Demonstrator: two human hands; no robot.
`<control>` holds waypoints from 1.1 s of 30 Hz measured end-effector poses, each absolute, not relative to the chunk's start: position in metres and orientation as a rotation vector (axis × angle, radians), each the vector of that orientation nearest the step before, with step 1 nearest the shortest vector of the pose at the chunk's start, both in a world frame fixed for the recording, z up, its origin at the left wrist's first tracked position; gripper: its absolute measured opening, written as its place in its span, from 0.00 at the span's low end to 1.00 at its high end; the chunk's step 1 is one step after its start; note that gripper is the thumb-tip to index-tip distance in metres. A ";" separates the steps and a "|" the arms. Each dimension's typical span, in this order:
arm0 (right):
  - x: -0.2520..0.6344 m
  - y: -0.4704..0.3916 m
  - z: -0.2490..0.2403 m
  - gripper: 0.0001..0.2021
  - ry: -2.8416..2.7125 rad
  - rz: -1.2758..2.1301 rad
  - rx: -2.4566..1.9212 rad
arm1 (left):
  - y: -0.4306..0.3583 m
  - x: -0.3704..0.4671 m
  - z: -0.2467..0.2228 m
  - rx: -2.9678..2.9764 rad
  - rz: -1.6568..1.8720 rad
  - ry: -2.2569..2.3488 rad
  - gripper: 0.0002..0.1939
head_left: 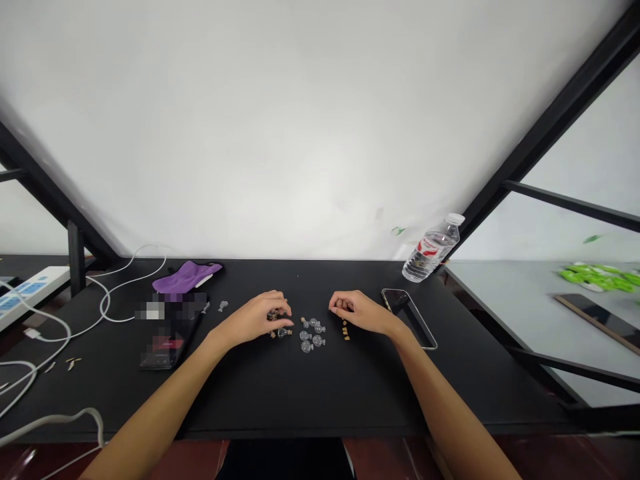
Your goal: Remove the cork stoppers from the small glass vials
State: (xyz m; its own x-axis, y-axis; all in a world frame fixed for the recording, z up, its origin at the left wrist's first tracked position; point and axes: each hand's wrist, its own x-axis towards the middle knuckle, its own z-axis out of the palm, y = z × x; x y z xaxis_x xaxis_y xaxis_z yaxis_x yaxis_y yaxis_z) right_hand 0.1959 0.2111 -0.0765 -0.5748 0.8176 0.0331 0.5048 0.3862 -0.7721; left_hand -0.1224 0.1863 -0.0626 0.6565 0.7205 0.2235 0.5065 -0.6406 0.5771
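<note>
Left hand [260, 319] curled over small glass bottles [312, 333] clustered mid-worktop [300, 393], fingers closed on one; right hand [357, 311] pinches what looks like a tiny cork, more corks [345, 331] just beside it. Bottles likely light, smooth, breakable, prone to roll: best held at the round body, not the neck.

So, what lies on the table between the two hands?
In the head view, a cluster of small clear glass vials lies on the black table between the left hand and the right hand, with a few tiny corks beside the right.
</note>
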 end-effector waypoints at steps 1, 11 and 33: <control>0.196 0.211 -0.077 0.12 -2.241 1.033 -1.143 | 0.187 -0.125 -0.061 2.392 0.556 0.940 0.12; 0.186 0.203 -0.067 0.14 -2.249 1.086 -1.099 | 0.181 -0.119 -0.066 2.446 0.560 0.886 0.07; 0.145 0.177 -0.053 0.15 -2.252 1.047 -0.949 | 0.166 -0.084 -0.077 2.174 1.071 0.869 0.03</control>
